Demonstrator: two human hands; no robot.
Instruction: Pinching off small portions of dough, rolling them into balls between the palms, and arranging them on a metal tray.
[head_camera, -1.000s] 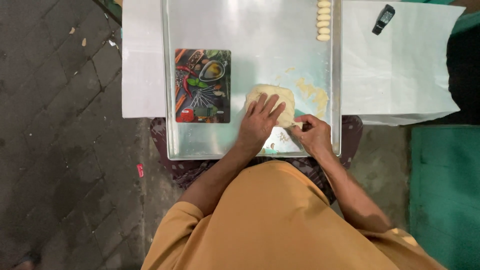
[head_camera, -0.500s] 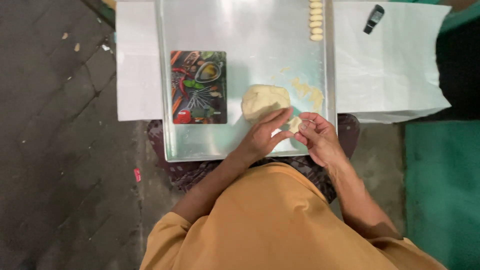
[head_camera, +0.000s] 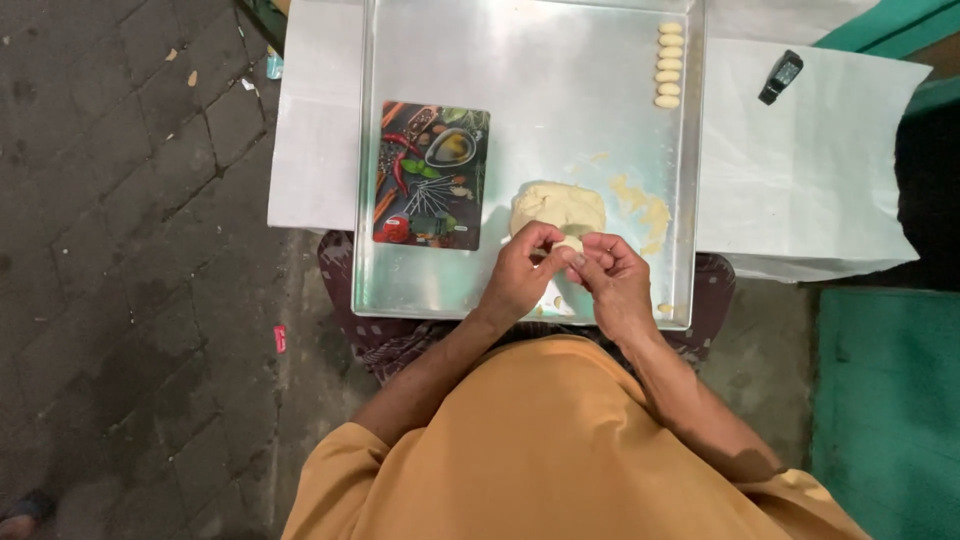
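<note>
Both hands meet over the near part of a shallow metal tray (head_camera: 400, 290), close to its front rim. The left hand (head_camera: 520, 275) and the right hand (head_camera: 615, 285) have their fingertips pressed together on a small piece of dough (head_camera: 570, 245), pinched between them just in front of the larger dough lump (head_camera: 557, 207); whether the piece is joined to the lump cannot be told. The lump sits right of centre on the tray, with pale smears of dough residue (head_camera: 645, 212) between it and the right rim. To the left, apart from the hands, lies a rectangular board with a colourful printed picture (head_camera: 432, 175), near the left rim. A short row of shaped dough pieces (head_camera: 669, 65) lines the far right corner, just inside the edge. The wide middle and far part of the tray is bare metal. White paper (head_camera: 810, 170) spreads beyond the tray's right side, with a small black object (head_camera: 781, 76) on it.
</note>
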